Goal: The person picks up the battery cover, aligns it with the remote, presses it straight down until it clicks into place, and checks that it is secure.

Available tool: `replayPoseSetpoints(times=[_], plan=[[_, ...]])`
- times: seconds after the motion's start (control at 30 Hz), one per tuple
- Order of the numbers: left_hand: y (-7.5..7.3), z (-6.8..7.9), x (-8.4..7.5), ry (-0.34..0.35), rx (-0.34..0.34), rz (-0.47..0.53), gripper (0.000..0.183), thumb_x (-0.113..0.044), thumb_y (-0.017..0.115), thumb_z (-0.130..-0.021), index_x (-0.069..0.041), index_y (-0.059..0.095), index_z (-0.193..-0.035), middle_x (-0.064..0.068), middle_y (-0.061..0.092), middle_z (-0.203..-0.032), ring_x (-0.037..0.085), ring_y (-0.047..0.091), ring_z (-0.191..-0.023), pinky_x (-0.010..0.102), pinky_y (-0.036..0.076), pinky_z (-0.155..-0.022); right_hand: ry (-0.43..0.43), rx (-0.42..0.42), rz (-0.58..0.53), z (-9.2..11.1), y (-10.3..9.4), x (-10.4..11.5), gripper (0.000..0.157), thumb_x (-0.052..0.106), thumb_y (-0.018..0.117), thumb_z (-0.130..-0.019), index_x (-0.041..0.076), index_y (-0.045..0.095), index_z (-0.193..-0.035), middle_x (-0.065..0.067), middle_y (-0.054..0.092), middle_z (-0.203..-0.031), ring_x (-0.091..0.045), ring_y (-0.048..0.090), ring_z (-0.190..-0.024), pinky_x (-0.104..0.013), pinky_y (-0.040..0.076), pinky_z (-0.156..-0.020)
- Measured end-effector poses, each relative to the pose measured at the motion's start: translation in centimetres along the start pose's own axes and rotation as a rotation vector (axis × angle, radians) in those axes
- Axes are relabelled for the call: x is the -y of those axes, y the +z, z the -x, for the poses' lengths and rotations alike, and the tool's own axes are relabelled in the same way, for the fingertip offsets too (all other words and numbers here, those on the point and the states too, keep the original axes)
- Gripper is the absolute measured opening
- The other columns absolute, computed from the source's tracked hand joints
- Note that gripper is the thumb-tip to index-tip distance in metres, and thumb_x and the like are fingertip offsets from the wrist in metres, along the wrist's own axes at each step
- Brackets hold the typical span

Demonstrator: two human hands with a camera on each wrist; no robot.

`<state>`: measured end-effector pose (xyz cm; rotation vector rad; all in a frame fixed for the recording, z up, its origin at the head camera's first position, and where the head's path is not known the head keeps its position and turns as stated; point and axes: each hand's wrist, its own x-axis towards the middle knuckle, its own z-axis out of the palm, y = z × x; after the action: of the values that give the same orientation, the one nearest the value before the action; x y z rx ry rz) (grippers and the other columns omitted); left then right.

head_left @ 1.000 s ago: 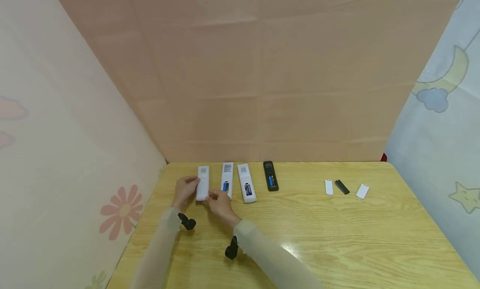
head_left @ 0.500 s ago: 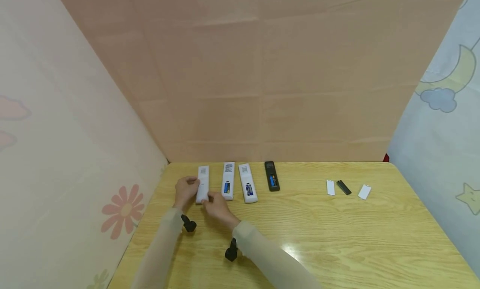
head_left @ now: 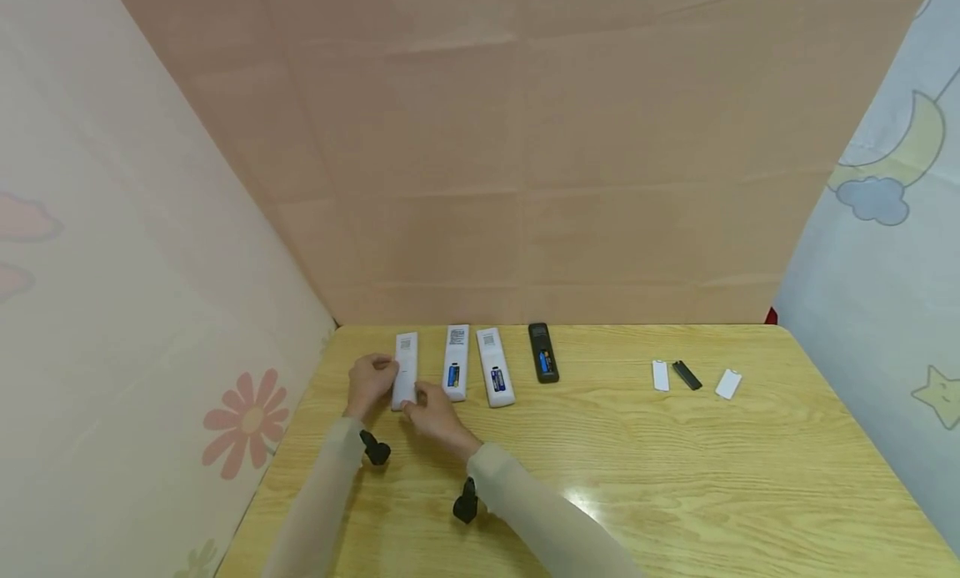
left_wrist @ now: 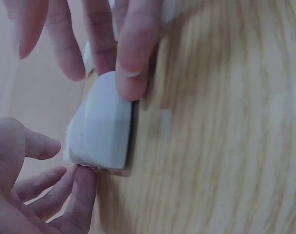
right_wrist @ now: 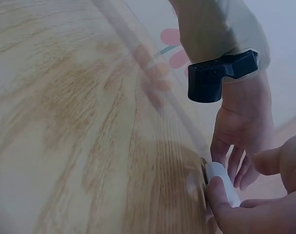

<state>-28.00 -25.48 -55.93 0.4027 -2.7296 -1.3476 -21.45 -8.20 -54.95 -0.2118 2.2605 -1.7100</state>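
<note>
A white remote control (head_left: 406, 369) lies back side up at the left of the table, its battery cover on. My left hand (head_left: 371, 384) holds its left side with bent fingers; in the left wrist view the fingers (left_wrist: 82, 187) touch that side. At the near right corner, my right hand (head_left: 437, 413) grips the remote, the thumb (right_wrist: 217, 190) on its near end. Just right of it lie two more white remotes, one (head_left: 456, 349) with a single battery visible and another (head_left: 491, 353) with batteries, both bays uncovered. A black remote (head_left: 542, 344) beyond them also shows its batteries.
Toward the right of the wooden table (head_left: 675, 469) lie a white battery cover (head_left: 660, 375), a black cover (head_left: 687, 375) and another white cover (head_left: 728, 384). A brown cloth (head_left: 517, 186) hangs behind the table's far edge. Patterned cloth walls flank both sides.
The near end of the leftmost white remote has shifted slightly toward me. My right hand has moved a little left with it, uncovering the neighbouring remote's battery bay. My left hand has barely moved.
</note>
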Motion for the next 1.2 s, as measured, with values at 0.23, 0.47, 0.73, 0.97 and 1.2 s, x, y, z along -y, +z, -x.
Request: replayPoseSetpoints(times=[0.23,0.47,0.73,0.97,1.2], plan=[[-0.4,0.2,-0.9,-0.005,0.027,0.030,0.044,-0.027,0.064,-0.101,0.003,0.068,-0.133,0.026,0.073,-0.128,0.041,0.071,-0.117,0.050,0.059,-0.099,-0.004,-0.036,0.010,0.3,-0.4,0.3,0.060,0.024,0.064,-0.107,-0.005,0.046,-0.157,-0.025,0.051,-0.158,-0.041,0.045,-0.150,-0.056,0.038,-0.124],[-0.7,0.1,-1.9,0.003,0.036,0.085,0.043,-0.027,0.063,-0.102,0.000,0.067,-0.135,0.024,0.072,-0.131,0.041,0.069,-0.120,0.052,0.058,-0.102,-0.032,-0.047,-0.058,0.5,-1.3,0.7,0.055,0.022,0.065,-0.106,-0.002,0.051,-0.153,-0.020,0.061,-0.144,-0.033,0.064,-0.127,-0.049,0.056,-0.106],[-0.5,0.6,-2.8,0.031,0.057,0.099,0.046,-0.026,0.064,-0.103,0.001,0.064,-0.140,0.023,0.072,-0.133,0.041,0.069,-0.121,0.052,0.058,-0.101,-0.100,-0.063,-0.077,0.7,-2.6,0.4,0.041,0.011,0.066,-0.103,-0.006,0.060,-0.139,-0.016,0.068,-0.122,-0.023,0.072,-0.100,-0.035,0.061,-0.085],[0.5,0.5,-2.8,0.042,0.058,0.086,0.043,-0.028,0.065,-0.102,-0.001,0.066,-0.135,0.024,0.072,-0.132,0.040,0.070,-0.118,0.051,0.058,-0.099,-0.108,-0.055,-0.068,0.7,-4.1,0.3,0.037,0.011,0.065,-0.100,-0.005,0.065,-0.134,-0.011,0.070,-0.116,-0.021,0.072,-0.097,-0.033,0.061,-0.083],[1.3,0.8,-3.0,0.065,0.036,0.086,0.042,-0.027,0.067,-0.100,-0.001,0.068,-0.134,0.023,0.074,-0.127,0.037,0.073,-0.113,0.047,0.060,-0.093,-0.154,-0.106,-0.041,1.2,-5.5,0.1,0.031,0.011,0.066,-0.102,-0.003,0.067,-0.129,-0.013,0.072,-0.116,-0.022,0.071,-0.098,-0.032,0.060,-0.084]])
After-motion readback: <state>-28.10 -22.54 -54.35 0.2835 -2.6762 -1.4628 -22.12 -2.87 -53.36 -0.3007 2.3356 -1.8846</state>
